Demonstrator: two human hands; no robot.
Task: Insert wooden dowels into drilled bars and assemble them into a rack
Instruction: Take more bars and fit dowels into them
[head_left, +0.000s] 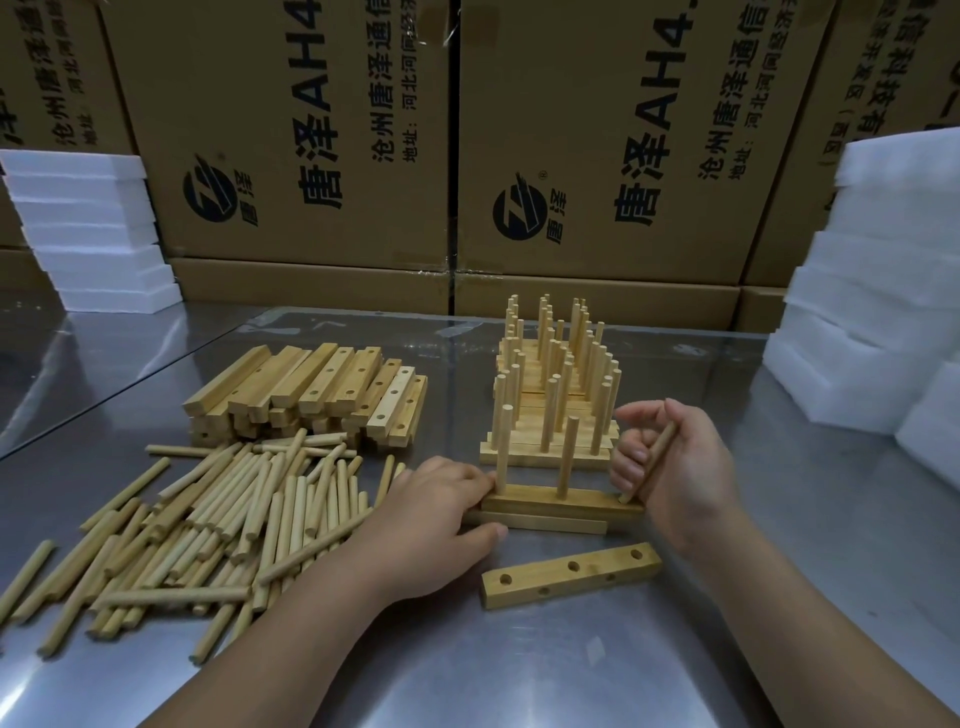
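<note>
Presently fingers (631, 457) of the right hand (675, 467) clasp a tilted dowel (662, 444), its lower tip at the right end of the drilled bar (561, 503), whose long axis runs left-right. The left hand (436, 514) pinches the bar's left end on the surface (519, 665).

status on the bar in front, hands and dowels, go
Left hand holds the bar's left end. Right hand grips a dowel, tip at its right end. Two dowels upright in it. Nothing blocking.
</note>
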